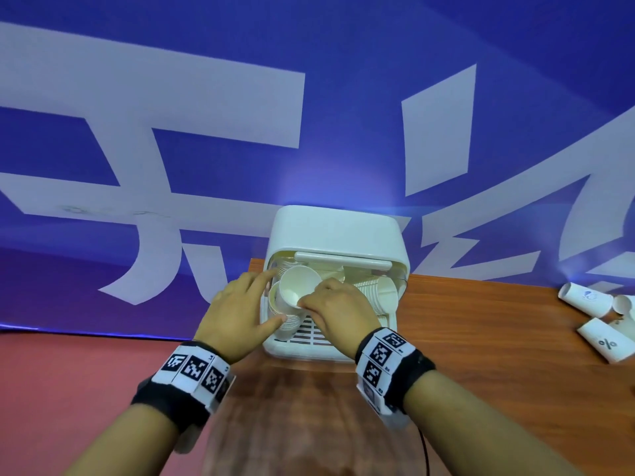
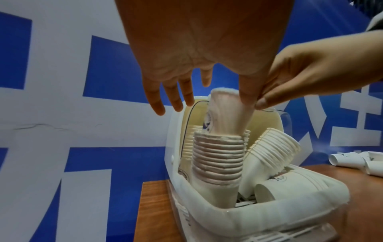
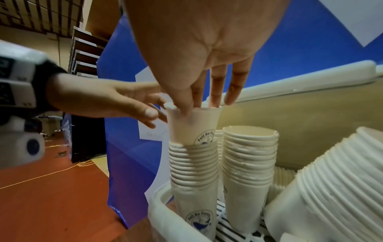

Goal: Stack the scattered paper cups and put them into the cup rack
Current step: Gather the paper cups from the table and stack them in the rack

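Pinching the top cup's [image 3: 193,126] rim, the right hand [image 1: 338,305] could tip the tall stack [image 3: 193,165]; the left hand [image 1: 237,300], fingers spread, only steadies it.

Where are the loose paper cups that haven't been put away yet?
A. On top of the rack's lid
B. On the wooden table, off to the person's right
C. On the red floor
B: several loose cups lie on their sides on the wooden table, right of the cup rack.

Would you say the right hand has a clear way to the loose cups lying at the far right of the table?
Probably yes: the loose cups lie on bare table, nothing between, though the right hand first must release the cup.
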### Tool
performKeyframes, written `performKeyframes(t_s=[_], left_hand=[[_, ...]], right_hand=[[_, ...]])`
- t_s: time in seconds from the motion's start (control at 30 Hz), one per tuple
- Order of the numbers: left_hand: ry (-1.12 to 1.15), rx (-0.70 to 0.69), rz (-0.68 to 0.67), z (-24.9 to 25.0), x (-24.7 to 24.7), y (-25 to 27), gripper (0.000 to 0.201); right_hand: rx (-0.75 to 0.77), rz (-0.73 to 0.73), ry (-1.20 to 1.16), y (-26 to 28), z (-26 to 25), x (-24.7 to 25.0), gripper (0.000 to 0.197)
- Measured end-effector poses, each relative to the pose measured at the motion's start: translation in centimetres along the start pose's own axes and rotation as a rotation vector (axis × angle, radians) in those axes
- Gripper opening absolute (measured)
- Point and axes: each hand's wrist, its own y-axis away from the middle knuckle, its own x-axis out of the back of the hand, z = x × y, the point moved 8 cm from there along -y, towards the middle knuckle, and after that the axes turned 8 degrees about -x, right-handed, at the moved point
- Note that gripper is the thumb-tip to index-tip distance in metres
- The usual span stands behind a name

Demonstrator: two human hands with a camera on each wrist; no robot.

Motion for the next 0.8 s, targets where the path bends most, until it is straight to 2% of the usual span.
performKeyframes(t_s=[0.07, 0.23, 0.43, 0.57, 0.7, 0.8], left_hand=[[0.026, -0.027, -0.011, 0.6, -0.2, 0.2, 0.079], [-0.012, -0.017, -0.023, 2.1, 0.0, 0.0, 0.076], [-0.064, 0.041, -0.034, 3.3, 0.0, 0.1, 0.075], [-0.045, 0.066, -0.024, 4.6, -0.6, 0.2, 0.075], [-0.051, -0.034, 0.023, 8.8, -1.9, -0.5, 0.069], [0.004, -0.071, -0.006, 13.0, -4.0, -0.7, 0.065]], right_hand=[[0.012, -0.03, 0.002, -0.3, -0.4, -0.7, 0.021], [-0.026, -0.229, -0.032, -1.0, 0.2, -3.6, 0.035], [0.015, -0.175, -0.143, 0.9, 0.7, -2.2, 0.046], [-0.054, -0.099, -0.257, 3.8, 3.1, -0.4, 0.046], [-0.132, -0.122, -0.228, 8.0, 6.8, 0.4, 0.04], [-0.208, -0.11, -0.212, 11.2, 10.2, 1.1, 0.036]])
